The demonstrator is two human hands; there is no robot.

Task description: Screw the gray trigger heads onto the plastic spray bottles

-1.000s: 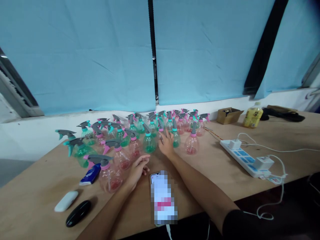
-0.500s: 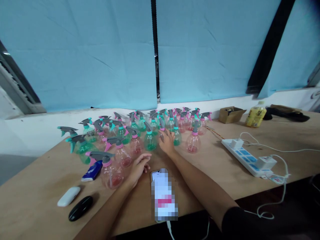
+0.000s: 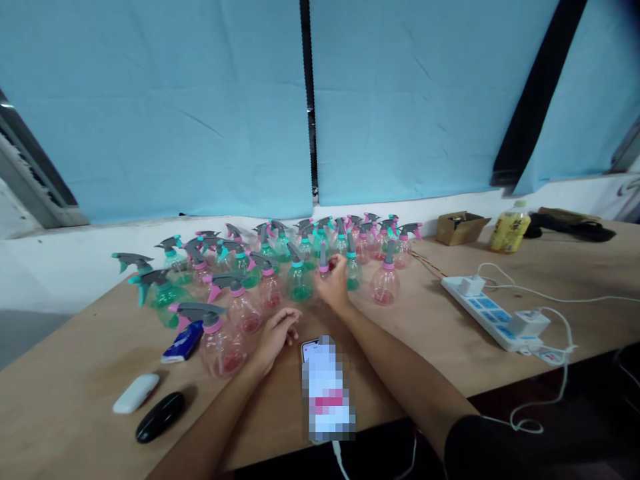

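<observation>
My right hand (image 3: 333,285) is closed around a pink-collared spray bottle (image 3: 323,257) in the middle of the group. Its grey head rises above my fingers, and most of its body is hidden by the hand. A green spray bottle (image 3: 300,281) stands just left of it and another green spray bottle (image 3: 354,273) just right. My left hand (image 3: 277,333) hovers over or rests on the table, empty, with loosely bent fingers apart. Beside it are a clear pink spray bottle (image 3: 220,350) and a second pink one (image 3: 247,319).
Several more spray bottles crowd toward the wall, with one pink spray bottle (image 3: 385,287) at right. A charging phone (image 3: 327,390) lies between my forearms. Around are a blue packet (image 3: 183,343), white case (image 3: 137,393), black case (image 3: 161,417), power strip (image 3: 493,317), carton (image 3: 460,230) and drink bottle (image 3: 510,230).
My right hand has shifted slightly and its fingers have moved on the spray bottle, whose head now stands more upright. My left hand keeps its place.
</observation>
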